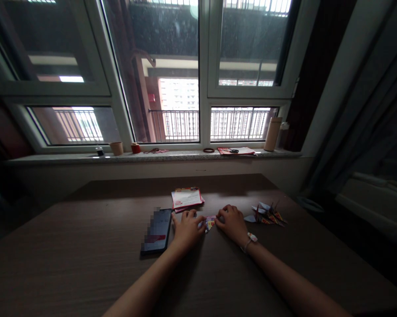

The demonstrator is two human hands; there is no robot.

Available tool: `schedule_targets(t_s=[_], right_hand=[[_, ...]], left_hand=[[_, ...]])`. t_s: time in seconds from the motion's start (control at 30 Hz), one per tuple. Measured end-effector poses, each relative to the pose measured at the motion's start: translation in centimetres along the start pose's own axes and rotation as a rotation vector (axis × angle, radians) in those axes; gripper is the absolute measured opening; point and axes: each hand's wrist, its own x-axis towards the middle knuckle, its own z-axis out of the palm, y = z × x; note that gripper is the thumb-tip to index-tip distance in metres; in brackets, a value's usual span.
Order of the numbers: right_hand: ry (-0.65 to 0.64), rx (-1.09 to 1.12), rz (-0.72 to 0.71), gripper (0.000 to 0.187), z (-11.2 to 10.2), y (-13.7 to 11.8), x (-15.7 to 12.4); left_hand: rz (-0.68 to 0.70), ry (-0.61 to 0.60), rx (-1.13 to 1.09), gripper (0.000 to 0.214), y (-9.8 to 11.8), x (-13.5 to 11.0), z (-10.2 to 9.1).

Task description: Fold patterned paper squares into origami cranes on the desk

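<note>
Between my hands a small piece of folded paper (210, 223), printed in pink, yellow and red, lies on the brown table. My left hand (189, 226) has its thumb and fingertips closed on the paper's left side, covering part of it. At the right edge, the bent fingers of my right hand (231, 223) pinch the same paper. A band with a pale ornament circles my right wrist. Several folded paper cranes (269, 215) rest together just right of my right hand. Beside my left hand lies a phone (157, 233), its screen partly blurred out.
Behind my hands sits a stack of red-edged paper sheets (187, 198). Along the windowsill (185, 156) stand a paper cup (116, 148), a red spool (135, 148), a tan flask (272, 134) and more papers (247, 151) with a dark round item on them.
</note>
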Motion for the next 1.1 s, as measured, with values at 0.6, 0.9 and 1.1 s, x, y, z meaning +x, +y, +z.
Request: schedule_targets(t_s=[0.6, 0.9, 1.1], right_hand=[[-0.047, -0.044, 0.023, 0.062, -0.1, -1.5, -1.0], [-0.016, -0.011, -0.025, 0.065, 0.3, -1.0, -1.5], [-0.012, 0.062, -0.033, 0.044, -0.1, 0.4, -1.0]], left_hand=[[-0.056, -0.047, -0.084, 0.029, -0.2, 0.4, -0.1], [-0.06, -0.047, -0.094, 0.028, -0.7, 0.6, 0.1], [-0.01, -0.061, -0.132, 0.028, -1.0, 0.5, 0.1]])
